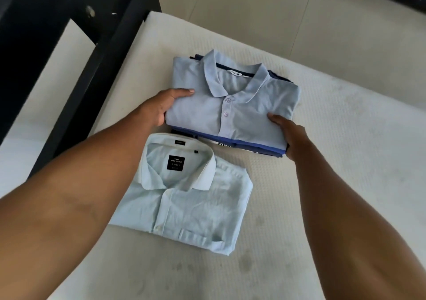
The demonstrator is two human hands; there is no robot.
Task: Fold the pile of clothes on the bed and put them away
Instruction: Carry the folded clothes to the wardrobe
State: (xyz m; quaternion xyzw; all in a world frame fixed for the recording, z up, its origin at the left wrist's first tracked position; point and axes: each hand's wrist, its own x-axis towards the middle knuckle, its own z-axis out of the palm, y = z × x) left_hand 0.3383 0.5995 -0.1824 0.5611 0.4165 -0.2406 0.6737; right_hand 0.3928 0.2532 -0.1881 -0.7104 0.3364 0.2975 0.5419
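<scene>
Pale tiled floor (pixel 253 11) fills the far side of the room, and a cream mattress on the bed (pixel 345 138) takes up most of the view. It shows faint grey marks towards its near edge. A black bed frame (pixel 57 46) runs along the left side.

The stack of folded clothes (pixel 253 146) sits in the middle of the bed. Darker blue and navy layers show at its near and far edges, and a white piece with black print peeks out near the bottom. On top lies a light blue polo shirt (pixel 230 106), folded square with its collar towards the far side. Whether the stack rests on the mattress or is raised just off it cannot be told.

Just in front of the stack, flat on the mattress, lies a folded pale blue dress shirt (pixel 184 207) with a white collar.

Both bare arms reach forward. The left hand (pixel 161 108) has its grip on the stack's left side, thumb laid across the polo and fingers curled out of sight below. The right hand (pixel 290 136) has its grip on the near right corner, thumb on top and fingers wrapped down the edge.

A black neck label (pixel 175 162) sits inside the dress shirt's collar. A small white label (pixel 234 73) sits in the polo's neck, with two buttons (pixel 225 114) on the placket.
</scene>
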